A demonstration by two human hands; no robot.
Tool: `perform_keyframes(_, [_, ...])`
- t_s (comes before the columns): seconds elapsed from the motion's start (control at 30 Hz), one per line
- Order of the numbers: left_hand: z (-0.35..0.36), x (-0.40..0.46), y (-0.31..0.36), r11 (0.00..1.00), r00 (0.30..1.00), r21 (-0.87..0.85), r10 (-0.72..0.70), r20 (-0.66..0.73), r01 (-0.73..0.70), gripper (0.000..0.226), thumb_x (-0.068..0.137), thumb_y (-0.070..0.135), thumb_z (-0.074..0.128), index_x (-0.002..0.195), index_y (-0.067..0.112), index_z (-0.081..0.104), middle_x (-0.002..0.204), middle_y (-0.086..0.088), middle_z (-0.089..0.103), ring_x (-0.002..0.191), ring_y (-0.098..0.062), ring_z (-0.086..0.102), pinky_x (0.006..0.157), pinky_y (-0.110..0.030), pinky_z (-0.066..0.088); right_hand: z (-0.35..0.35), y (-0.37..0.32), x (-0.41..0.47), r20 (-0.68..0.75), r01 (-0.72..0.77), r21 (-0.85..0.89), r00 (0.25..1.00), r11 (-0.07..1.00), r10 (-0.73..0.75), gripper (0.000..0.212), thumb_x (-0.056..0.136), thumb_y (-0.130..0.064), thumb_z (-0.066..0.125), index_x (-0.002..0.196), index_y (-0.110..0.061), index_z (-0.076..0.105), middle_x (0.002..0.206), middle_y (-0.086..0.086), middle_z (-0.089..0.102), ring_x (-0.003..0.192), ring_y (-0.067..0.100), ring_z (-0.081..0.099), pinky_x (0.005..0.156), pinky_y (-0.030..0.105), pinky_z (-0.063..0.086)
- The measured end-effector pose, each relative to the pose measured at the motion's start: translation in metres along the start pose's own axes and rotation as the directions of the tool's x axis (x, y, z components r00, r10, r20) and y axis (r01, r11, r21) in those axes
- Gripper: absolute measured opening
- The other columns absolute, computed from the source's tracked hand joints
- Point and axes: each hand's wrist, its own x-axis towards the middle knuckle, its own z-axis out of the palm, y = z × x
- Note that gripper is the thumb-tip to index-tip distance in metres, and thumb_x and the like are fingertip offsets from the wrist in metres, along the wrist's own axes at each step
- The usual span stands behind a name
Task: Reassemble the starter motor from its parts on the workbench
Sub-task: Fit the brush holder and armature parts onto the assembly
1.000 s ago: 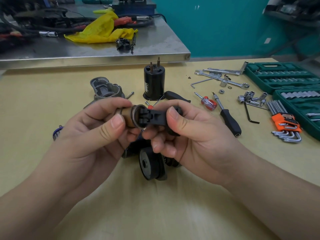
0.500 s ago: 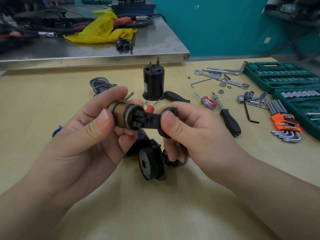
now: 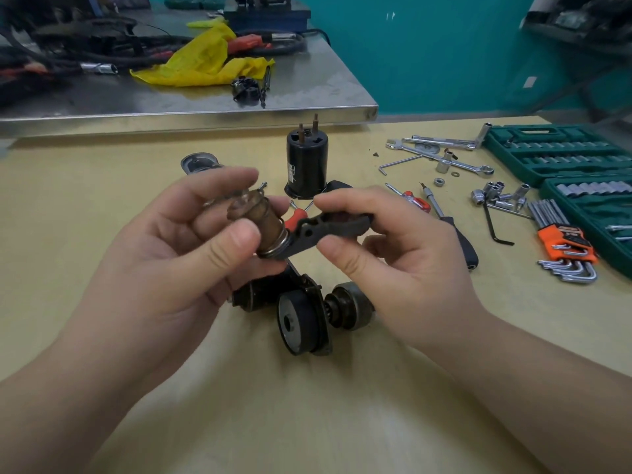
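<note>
Left hand [image 3: 178, 248] holds brown plunger [image 3: 261, 222] between thumb and fingers, tilted. Right hand [image 3: 386, 248] pinches black shift fork [image 3: 325, 227], its forked end touching the plunger's ringed end. Below them on surface [image 3: 102, 405]: motor housing [image 3: 301, 323], pinion gear [image 3: 349, 307] just beside it. Black solenoid can [image 3: 306, 165] upright behind. Green socket cases [image 3: 547, 155] far right.

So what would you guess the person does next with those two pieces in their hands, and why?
Probably seat the black lever fully onto the end of the brown plunger. The left hand holds the plunger, the right hand pinches the lever, and the lever's forked end already meets the plunger's ringed end at an angle, so the joint looks unfinished.
</note>
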Motion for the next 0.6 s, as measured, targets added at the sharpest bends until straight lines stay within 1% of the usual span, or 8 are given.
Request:
perform_keyframes(0.03, [-0.003, -0.001, -0.003, 1.0, 0.999, 0.026, 0.018, -0.034, -0.018, 0.046, 0.078, 0.042, 0.093, 0.12, 0.032, 0.077, 0.121, -0.009, 0.08, 0.11, -0.027, 0.078, 0.083, -0.037, 0.065, 0.0, 0.0, 0.0, 0.003, 0.002, -0.021, 1.0, 1.0, -0.001, 0.035, 0.095, -0.028, 0.072, 0.129, -0.038, 0.069, 0.106, -0.007, 0.07, 0.098, 0.024, 0.067, 0.063, 0.037, 0.053])
perform_keyframes(0.07, [-0.003, -0.002, -0.003, 0.997, 0.997, 0.064, 0.054, -0.046, -0.051, 0.045, 0.079, 0.04, 0.093, 0.12, 0.031, 0.077, 0.121, -0.008, 0.08, 0.112, -0.028, 0.078, 0.086, -0.038, 0.065, 0.0, 0.0, -0.001, 0.011, -0.003, -0.035, 1.0, 0.999, 0.003, 0.039, 0.095, -0.029, 0.071, 0.132, -0.039, 0.066, 0.108, -0.008, 0.069, 0.097, 0.024, 0.067, 0.063, 0.038, 0.054])
perform_keyframes(0.17, [0.001, -0.006, -0.004, 0.972, 0.988, 0.183, 0.152, 0.001, -0.15, 0.047, 0.08, 0.032, 0.091, 0.123, 0.033, 0.072, 0.12, 0.0, 0.081, 0.113, -0.019, 0.078, 0.091, -0.029, 0.063, 0.0, 0.0, -0.003, 0.05, -0.042, -0.084, 0.998, 0.996, 0.047, 0.052, 0.092, -0.035, 0.073, 0.142, -0.042, 0.059, 0.115, -0.009, 0.067, 0.087, 0.027, 0.065, 0.06, 0.045, 0.054])
perform_keyframes(0.23, [0.003, -0.009, -0.004, 0.948, 0.981, 0.251, 0.192, 0.04, -0.196, 0.054, 0.081, 0.028, 0.09, 0.127, 0.035, 0.066, 0.12, 0.004, 0.081, 0.112, -0.016, 0.078, 0.09, -0.026, 0.062, -0.001, 0.0, -0.003, 0.067, -0.044, -0.126, 0.996, 0.991, 0.053, 0.057, 0.091, -0.036, 0.073, 0.145, -0.038, 0.057, 0.116, -0.007, 0.066, 0.089, 0.025, 0.064, 0.061, 0.043, 0.053])
perform_keyframes(0.33, [0.006, -0.009, -0.004, 0.93, 0.972, 0.282, 0.228, 0.056, -0.235, 0.059, 0.08, 0.029, 0.091, 0.13, 0.037, 0.06, 0.121, 0.005, 0.081, 0.112, -0.019, 0.078, 0.091, -0.028, 0.062, -0.002, 0.001, -0.002, 0.075, -0.028, -0.163, 0.996, 0.986, 0.041, 0.053, 0.091, -0.03, 0.077, 0.142, -0.034, 0.06, 0.111, -0.011, 0.065, 0.099, 0.022, 0.063, 0.064, 0.039, 0.053])
perform_keyframes(0.4, [0.007, -0.009, -0.004, 0.925, 0.97, 0.292, 0.236, 0.063, -0.244, 0.058, 0.081, 0.03, 0.091, 0.13, 0.035, 0.06, 0.122, 0.005, 0.081, 0.114, -0.019, 0.077, 0.095, -0.028, 0.061, -0.002, 0.0, -0.002, 0.065, -0.037, -0.164, 0.997, 0.986, 0.048, 0.049, 0.09, -0.029, 0.079, 0.135, -0.039, 0.061, 0.107, -0.016, 0.065, 0.101, 0.019, 0.065, 0.064, 0.038, 0.053])
perform_keyframes(0.53, [0.006, -0.011, -0.003, 0.901, 0.969, 0.357, 0.239, 0.059, -0.245, 0.043, 0.082, 0.026, 0.088, 0.12, 0.019, 0.07, 0.121, 0.006, 0.08, 0.114, -0.015, 0.076, 0.095, -0.023, 0.059, -0.003, -0.003, -0.002, 0.045, -0.028, -0.155, 0.998, 0.987, 0.036, 0.045, 0.088, -0.032, 0.082, 0.129, -0.04, 0.063, 0.099, -0.018, 0.066, 0.097, 0.017, 0.067, 0.063, 0.036, 0.054])
perform_keyframes(0.6, [0.007, -0.011, -0.002, 0.904, 0.973, 0.363, 0.227, 0.035, -0.225, 0.037, 0.082, 0.028, 0.087, 0.115, 0.018, 0.073, 0.119, 0.007, 0.081, 0.111, -0.013, 0.077, 0.093, -0.022, 0.06, -0.003, -0.004, -0.002, 0.043, -0.029, -0.156, 0.998, 0.987, 0.036, 0.044, 0.088, -0.034, 0.083, 0.127, -0.039, 0.065, 0.098, -0.016, 0.067, 0.097, 0.017, 0.068, 0.064, 0.036, 0.054])
